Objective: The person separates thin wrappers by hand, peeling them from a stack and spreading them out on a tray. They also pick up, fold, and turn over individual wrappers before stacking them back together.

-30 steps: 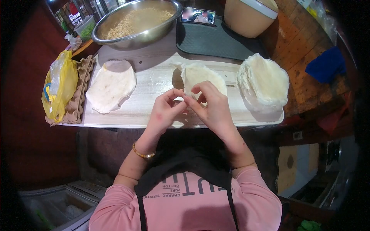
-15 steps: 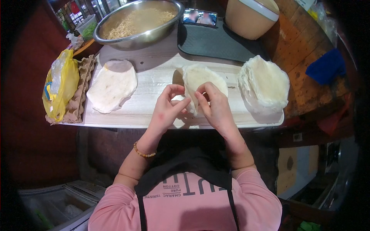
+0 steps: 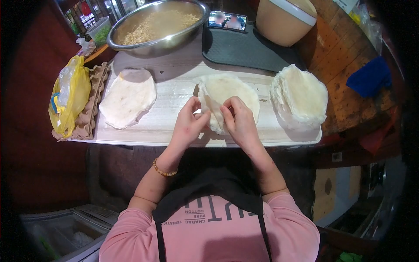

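A few thin, round dough wrappers lie in the middle of the white board, the uppermost sheet lifted along its left side. My left hand pinches that raised edge between thumb and fingers. Opposite it, my right hand grips the same sheet near its front, fingertips pressed together. To the right stands a thick stack of wrappers with ragged edges. On the left, a flat pile of wrappers rests by itself.
A large steel bowl of shredded food sits at the back left. Behind the board are a dark tray, a propped phone and a tan tub. A yellow bag and egg carton flank the left end.
The sheet's left edge has come away further, opening out toward my left hand. Both hands have shifted only slightly, and the side piles have stayed put.
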{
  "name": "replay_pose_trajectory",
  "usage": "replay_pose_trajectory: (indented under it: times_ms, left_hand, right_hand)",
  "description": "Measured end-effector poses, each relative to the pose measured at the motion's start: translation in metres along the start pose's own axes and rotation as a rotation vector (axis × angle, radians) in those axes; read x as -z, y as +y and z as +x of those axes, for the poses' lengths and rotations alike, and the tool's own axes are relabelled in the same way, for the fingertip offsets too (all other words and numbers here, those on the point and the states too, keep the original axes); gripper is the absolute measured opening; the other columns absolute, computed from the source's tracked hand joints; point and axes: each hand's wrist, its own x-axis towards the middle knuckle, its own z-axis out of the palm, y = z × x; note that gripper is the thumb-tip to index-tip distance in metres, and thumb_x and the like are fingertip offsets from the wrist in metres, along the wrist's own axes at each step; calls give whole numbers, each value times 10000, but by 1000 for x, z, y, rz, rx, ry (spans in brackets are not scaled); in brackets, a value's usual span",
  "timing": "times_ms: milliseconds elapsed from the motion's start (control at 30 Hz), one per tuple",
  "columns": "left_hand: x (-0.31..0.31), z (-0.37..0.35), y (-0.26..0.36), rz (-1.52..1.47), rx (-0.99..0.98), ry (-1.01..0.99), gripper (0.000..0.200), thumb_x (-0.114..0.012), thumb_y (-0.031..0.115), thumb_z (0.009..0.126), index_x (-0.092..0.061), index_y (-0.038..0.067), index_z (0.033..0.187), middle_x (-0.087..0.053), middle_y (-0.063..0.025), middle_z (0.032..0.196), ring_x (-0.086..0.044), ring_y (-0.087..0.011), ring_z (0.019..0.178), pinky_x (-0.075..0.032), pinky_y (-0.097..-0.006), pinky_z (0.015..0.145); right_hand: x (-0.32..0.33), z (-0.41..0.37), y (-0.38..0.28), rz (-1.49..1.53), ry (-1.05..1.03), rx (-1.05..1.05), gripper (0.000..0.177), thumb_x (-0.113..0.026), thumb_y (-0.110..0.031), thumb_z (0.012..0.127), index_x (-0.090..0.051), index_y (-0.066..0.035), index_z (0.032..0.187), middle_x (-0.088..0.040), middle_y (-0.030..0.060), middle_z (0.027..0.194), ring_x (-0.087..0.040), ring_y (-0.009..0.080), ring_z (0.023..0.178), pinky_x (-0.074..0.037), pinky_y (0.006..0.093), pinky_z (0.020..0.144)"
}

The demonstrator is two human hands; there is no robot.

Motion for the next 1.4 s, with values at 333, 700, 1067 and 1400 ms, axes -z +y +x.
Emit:
replay_pose_trajectory:
  times_ms: [333, 700, 1067, 1400]
  left_hand:
    - [1, 2, 5, 15, 35, -22, 304, -593, 61, 901, -500, -29, 1177, -594, -103, 1057, -614, -101, 768, -505, -215, 612]
    - [0, 5, -6, 92, -43, -45, 202, -614, 88, 948, -507, -17, 1084, -568, 1, 836, -511, -18, 699, -413, -182, 574]
    - [-2, 2, -1, 94, -122, 47, 219, -602, 63, 947, -497, -37, 1111, -618, -27, 818, -564, -34, 737, -446, -188, 619]
    - [17, -5, 16, 126, -57, 109, 228, -574, 28, 936, -476, -23, 1136, -666, -82, 867, -619, -75, 731, -519, -228, 549]
  right_hand:
    - [-3, 4, -12, 118, -50, -82, 125, -623, -90, 888, -557, 4, 937, -605, 196, 877, -622, 390, 746, -504, 421, 655]
    - [-15, 0, 0, -12, 47, 24, 81, -620, -64, 903, -624, 17, 904, -627, 176, 809, -635, 310, 692, -490, 356, 626]
    - [1, 6, 0, 29, 169, -83, 91, -595, -78, 909, -617, 10, 898, -632, 192, 824, -635, 373, 768, -489, 409, 686]
    - [14, 11, 24, 16, 249, -102, 98, -569, -72, 917, -627, 8, 913, -654, 177, 810, -652, 346, 749, -496, 394, 684]
